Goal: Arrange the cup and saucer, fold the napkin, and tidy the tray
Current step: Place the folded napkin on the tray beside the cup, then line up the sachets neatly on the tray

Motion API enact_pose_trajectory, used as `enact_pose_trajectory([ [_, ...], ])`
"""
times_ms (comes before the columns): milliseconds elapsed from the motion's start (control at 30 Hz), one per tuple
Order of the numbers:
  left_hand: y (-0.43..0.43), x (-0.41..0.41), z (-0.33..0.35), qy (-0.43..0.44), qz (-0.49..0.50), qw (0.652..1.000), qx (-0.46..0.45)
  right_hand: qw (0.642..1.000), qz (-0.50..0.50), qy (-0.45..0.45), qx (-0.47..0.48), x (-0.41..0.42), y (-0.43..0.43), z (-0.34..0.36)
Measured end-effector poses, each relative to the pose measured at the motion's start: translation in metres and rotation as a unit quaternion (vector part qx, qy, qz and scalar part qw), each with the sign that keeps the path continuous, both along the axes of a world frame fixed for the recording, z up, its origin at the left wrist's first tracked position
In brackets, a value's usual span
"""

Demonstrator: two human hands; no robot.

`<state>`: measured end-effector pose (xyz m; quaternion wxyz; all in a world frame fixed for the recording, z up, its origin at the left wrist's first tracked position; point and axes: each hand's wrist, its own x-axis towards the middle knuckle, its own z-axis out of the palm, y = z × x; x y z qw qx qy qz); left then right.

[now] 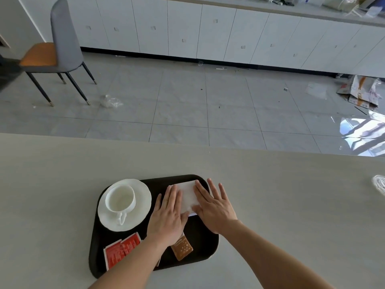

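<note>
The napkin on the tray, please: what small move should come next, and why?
Probably smooth both palms outward to set the crease, since the left hand and right hand lie flat, fingers straight, on the white napkin on the tray.

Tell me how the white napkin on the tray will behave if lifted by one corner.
Probably floppy: the napkin looks like thin folded paper, pressed flat under the left hand and right hand. Likely very light, so it may unfold or slide on the smooth tray.

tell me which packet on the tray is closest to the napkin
The brown packet, right by the left hand; the red packets lie farther off in the tray's near left corner.
</note>
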<state>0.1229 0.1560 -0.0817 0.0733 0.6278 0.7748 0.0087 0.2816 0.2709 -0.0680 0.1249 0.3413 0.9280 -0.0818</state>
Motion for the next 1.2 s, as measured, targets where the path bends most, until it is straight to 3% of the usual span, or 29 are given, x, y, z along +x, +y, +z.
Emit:
enact_pose_trajectory([
  [133, -0.002, 0.0, 0.017, -0.006, 0.011, 1.0, 0.009, 0.999, -0.016, 0.027, -0.005, -0.002, -0.005, 0.008],
  [367, -0.046, -0.001, 0.049, -0.098, 0.034, 0.99, 0.094, 0.986, -0.041, 0.16, 0.016, -0.005, -0.043, 0.026],
  [533, -0.098, -0.002, 0.055, -0.165, 0.115, 0.971, 0.129, 0.968, -0.103, 0.227, -0.01, -0.001, -0.08, 0.034],
  [900, -0.177, -0.026, 0.039, -0.115, 0.259, 0.955, 0.091, 0.973, -0.096, 0.195, -0.072, -0.005, -0.126, 0.035],
  [1200, -0.176, -0.035, 0.035, -0.104, 0.247, 0.961, 0.067, 0.979, -0.015, 0.176, -0.101, -0.057, -0.152, 0.036],
])
